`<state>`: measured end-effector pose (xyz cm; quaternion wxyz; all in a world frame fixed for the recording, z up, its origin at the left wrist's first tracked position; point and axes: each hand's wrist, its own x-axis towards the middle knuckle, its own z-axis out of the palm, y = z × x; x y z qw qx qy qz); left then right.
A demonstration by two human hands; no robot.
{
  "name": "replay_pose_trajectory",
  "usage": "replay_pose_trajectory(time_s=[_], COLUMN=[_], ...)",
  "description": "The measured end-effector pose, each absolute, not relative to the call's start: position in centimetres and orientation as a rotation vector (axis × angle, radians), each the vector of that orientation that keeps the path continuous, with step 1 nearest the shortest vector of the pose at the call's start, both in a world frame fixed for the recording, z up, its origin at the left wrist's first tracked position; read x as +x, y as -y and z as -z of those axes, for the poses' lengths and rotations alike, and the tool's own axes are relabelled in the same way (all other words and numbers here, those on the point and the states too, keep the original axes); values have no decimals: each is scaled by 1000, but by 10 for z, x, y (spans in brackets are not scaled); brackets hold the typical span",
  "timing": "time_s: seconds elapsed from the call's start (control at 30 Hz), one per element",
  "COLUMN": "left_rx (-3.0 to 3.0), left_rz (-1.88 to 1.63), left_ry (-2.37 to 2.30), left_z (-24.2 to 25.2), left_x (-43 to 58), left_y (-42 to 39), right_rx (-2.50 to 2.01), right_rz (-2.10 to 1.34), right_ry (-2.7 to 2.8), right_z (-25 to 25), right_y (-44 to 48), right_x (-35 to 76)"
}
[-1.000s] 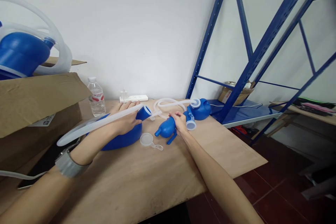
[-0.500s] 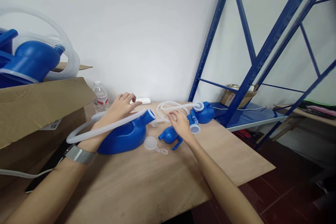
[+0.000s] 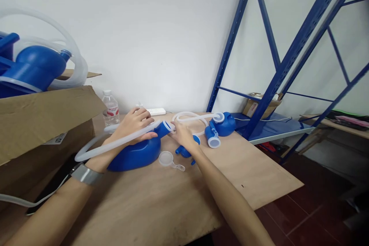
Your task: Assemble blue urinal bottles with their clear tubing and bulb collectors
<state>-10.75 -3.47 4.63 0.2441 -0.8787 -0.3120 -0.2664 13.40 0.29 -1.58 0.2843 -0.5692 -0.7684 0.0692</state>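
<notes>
A blue urinal bottle (image 3: 135, 155) lies on the table with its open neck pointing up to the right. My left hand (image 3: 134, 125) curls over its top, thumb lying against the blue body near the neck. A white ribbed tube (image 3: 109, 147) loops across my left wrist and runs to the bottle's neck. Close to that mouth, my right hand (image 3: 183, 134) has its fingers pinched on a small whitish piece that looks like a cap, mostly hidden. Beneath the right hand sits a small blue bottle-shaped part (image 3: 184, 152). A translucent round lid with a strap (image 3: 166, 158) lies in front.
At left, a cardboard box (image 3: 52, 111) holds more blue bottles and tubes. A water bottle (image 3: 111, 107) and a white power strip (image 3: 156, 112) stand by the wall. Another blue bottle (image 3: 226, 125) with tube lies right, before a blue metal rack (image 3: 230, 46).
My right hand has moved left to the bottle's mouth, and the whitish cap there has left the table. My left hand has lowered, its thumb coming down onto the bottle.
</notes>
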Motion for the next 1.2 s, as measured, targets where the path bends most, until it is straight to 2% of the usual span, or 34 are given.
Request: replay_pose_trajectory(time_s=[0.1,0.27,0.4,0.47,0.63,0.93,1.13,1.2], left_rx=[-2449,-2297,-2201,-2229,-2355,-2841,-2887,-2862], left_rz=[838,1228,1484,1456,1132,682,743,830], left_ry=[910,1331,1619,1747,2020,1940,1970,1933], left_z=[-50,-56,-57,-57,-58,-62,-57,-56], left_x=[-104,-99,-102,-105,-114,-136,-138,-138], left_y=[37,35,31,31,32,27,22,20], right_rx=[-1383,-1149,-1055,-1040,-898,-631,-538,-503], right_rz=[-178,-239,-238,-209,-66,-167,72,29], right_ry=[1766,1347,1261,1255,1180,1264,1113,1079], right_z=[9,-4,-15,-19,-31,-58,-84,-93], right_y=[-3,-5,-3,-2,2,23,25,22], right_x=[146,173,187,193,215,230,211,204])
